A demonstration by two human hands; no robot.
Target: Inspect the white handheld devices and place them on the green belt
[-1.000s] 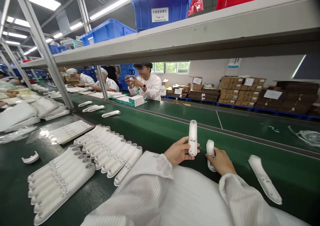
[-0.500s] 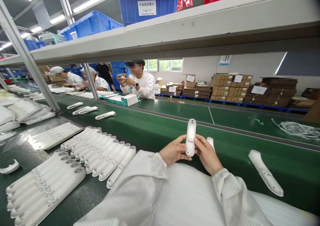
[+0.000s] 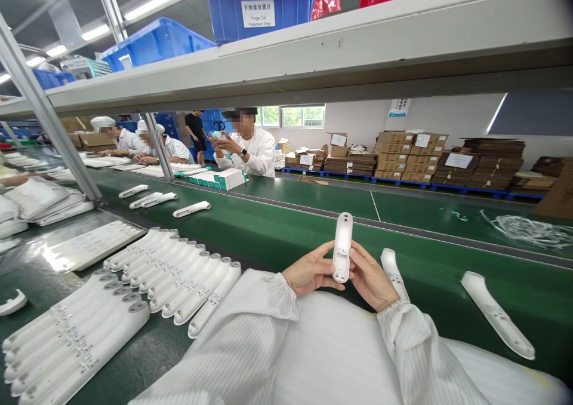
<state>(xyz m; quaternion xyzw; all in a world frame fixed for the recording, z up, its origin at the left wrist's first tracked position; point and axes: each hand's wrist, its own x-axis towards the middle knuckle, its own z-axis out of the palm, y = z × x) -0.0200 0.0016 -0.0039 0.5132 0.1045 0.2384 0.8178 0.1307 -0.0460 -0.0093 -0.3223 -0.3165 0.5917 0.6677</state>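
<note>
Upright between both hands is a white handheld device housing [image 3: 343, 235], long and rounded, with dark holes at its top end and a recessed slot lower down. My left hand [image 3: 308, 270] pinches its lower left edge, fingers curled behind it. From the other side, my right hand [image 3: 371, 276] grips the lower right edge. Just behind the right wrist, a similar white housing [image 3: 391, 267] lies on the green belt [image 3: 430, 279], partly covered by the sleeve. Another curved housing [image 3: 496, 315] rests farther right on the belt.
Rows of white housings [image 3: 197, 285] and stacked ones [image 3: 76, 333] lie at the left. Several more [image 3: 192, 208] sit along the belt. A shelf [image 3: 286, 64] with blue bins [image 3: 264, 5] crosses overhead. Across the belt, a co-worker [image 3: 257, 151] holds something up.
The housings on the belt have slid to the right, and more of the one behind my right hand shows. Both hands keep their hold on the upright housing, almost still.
</note>
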